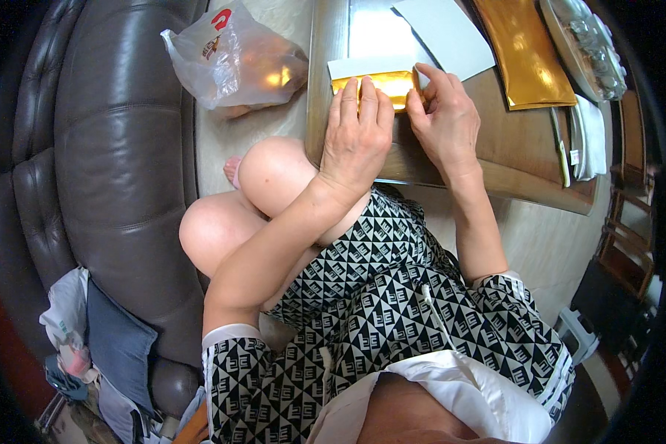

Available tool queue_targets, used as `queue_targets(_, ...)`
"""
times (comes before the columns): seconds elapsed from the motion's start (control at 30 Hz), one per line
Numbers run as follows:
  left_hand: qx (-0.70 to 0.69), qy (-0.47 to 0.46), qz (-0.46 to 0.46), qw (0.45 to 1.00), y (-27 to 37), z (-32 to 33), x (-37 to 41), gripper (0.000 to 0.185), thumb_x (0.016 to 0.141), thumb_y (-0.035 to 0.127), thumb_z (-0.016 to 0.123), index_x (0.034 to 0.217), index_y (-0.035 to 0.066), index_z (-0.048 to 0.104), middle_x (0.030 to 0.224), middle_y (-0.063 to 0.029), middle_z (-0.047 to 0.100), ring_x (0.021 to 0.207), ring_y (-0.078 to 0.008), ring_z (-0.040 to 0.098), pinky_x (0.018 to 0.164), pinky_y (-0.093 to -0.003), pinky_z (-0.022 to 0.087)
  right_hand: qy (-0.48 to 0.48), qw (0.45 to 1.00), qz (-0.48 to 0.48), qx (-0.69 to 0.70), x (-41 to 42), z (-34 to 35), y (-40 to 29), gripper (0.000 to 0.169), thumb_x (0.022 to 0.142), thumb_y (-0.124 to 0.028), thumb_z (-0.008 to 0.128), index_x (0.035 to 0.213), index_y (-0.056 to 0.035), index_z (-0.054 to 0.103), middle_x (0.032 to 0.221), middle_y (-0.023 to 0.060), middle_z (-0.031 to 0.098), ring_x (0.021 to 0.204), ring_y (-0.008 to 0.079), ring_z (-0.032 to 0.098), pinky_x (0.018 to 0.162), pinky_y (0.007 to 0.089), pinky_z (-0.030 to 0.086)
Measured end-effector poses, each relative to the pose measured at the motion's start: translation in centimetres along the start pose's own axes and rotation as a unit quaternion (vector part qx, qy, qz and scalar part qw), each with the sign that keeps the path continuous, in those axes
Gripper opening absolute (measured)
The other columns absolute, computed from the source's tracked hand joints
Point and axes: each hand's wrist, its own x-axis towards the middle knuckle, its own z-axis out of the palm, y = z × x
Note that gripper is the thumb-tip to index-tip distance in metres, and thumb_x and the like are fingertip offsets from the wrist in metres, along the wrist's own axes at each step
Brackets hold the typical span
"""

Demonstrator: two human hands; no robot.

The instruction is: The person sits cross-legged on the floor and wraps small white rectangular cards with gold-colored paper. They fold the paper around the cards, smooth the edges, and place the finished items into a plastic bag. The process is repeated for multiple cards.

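Observation:
A sheet of gold foil paper [397,89] with a white back lies folded near the corner of the wooden table, its white strip [369,67] showing along the far side. My left hand [358,125] holds it down, the fingertips spread across the gold band; the left thumb is hidden. At the right end of the sheet, my right hand [447,114] has thumb and forefinger around the paper's edge. Just beyond lies a loose white sheet [449,41], and farther right a stack of gold foil paper [524,55].
The wooden table [510,139] also bears a tray of glassware [583,50] and folded white cloth [588,139]. On the floor at left stands a translucent plastic bag [238,61] with shiny gold contents. A dark leather sofa [122,139] runs along the left, with a blue cushion [119,338].

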Motion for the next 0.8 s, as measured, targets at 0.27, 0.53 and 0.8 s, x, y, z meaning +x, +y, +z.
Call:
queue_targets(0.27, 0.011, -0.034, 0.016, 0.999, 0.1, -0.1, 0.1, 0.047, 0.095, 0.015, 0.056, 0.141, 0.016, 0.061, 0.133, -0.0273, 0.057, 0.124, -0.0439, 0.055, 0.11, -0.0524, 0.044, -0.008, 0.986, -0.028, 0.162, 1.6, -0.7, 2.2, 0.027, 0.096, 0.001, 0.06, 0.119, -0.0038, 0.071, 0.095, 0.0082, 0.067, 0.075, 0.0147, 0.062, 0.071, 0.0296, 0.053)
queue_targets(0.53, 0.026, -0.064, 0.023, 0.997, 0.0, -0.4, 0.3, 0.047, 0.096, 0.015, 0.053, 0.142, 0.015, 0.061, 0.135, -0.0275, 0.055, 0.126, -0.0446, 0.053, 0.112, -0.053, 0.042, -0.052, 0.988, -0.037, 0.143, 3.0, -0.4, 2.5, 0.022, 0.097, 0.0, 0.059, 0.114, -0.0031, 0.073, 0.1, 0.0102, 0.068, 0.079, 0.0192, 0.065, 0.074, 0.0284, 0.052)
queue_targets(0.8, 0.002, -0.059, 0.017, 0.998, -0.4, -0.5, 0.6, 0.041, 0.093, 0.015, 0.057, 0.133, 0.012, 0.065, 0.132, -0.0239, 0.057, 0.123, -0.0411, 0.054, 0.108, -0.0517, 0.044, 0.005, 0.972, -0.209, 0.108, -0.2, -0.4, 0.7, 0.038, 0.084, -0.002, 0.067, 0.121, -0.007, 0.068, 0.112, 0.0121, 0.071, 0.103, 0.0327, 0.067, 0.094, 0.0447, 0.051)
